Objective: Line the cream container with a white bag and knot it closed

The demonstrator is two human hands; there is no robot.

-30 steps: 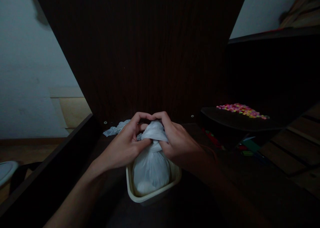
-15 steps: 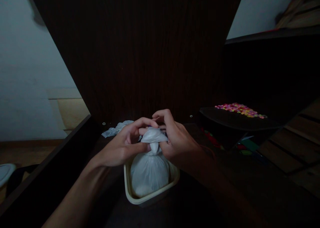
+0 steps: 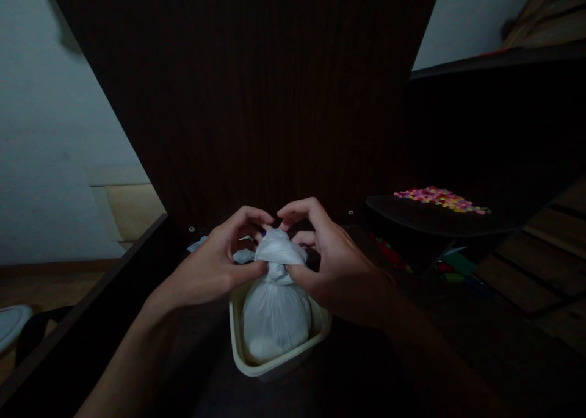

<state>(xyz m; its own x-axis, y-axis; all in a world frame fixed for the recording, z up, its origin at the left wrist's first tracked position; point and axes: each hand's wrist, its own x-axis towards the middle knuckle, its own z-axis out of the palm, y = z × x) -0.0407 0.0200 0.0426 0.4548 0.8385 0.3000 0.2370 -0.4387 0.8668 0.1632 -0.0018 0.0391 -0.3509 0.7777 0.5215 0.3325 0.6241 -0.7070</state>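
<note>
A white plastic bag (image 3: 276, 320), rounded and full at the bottom, sits inside a cream-coloured tub (image 3: 247, 369). What the bag contains is hidden. Its top is twisted and folded over into a loop of plastic above a narrow neck. My left hand (image 3: 222, 259) grips the folded top from the left, thumb at the neck and fingers curled behind. From the right, my right hand (image 3: 332, 262) holds the same fold, its thumb pressed under the edge and its fingers arched over the back.
Behind my left hand lies another crumpled piece of pale plastic (image 3: 244, 255). A dark wooden panel (image 3: 265, 100) rises behind the tub, and a low dark board (image 3: 114, 284) runs along the left. On a rounded shelf (image 3: 412, 221) at right are several small colourful pieces (image 3: 442, 199).
My fingers have shifted around the bag's top, with the fingertips drawing apart at the back. The folded plastic stands slightly taller and the neck looks more bunched. The tub has barely moved.
</note>
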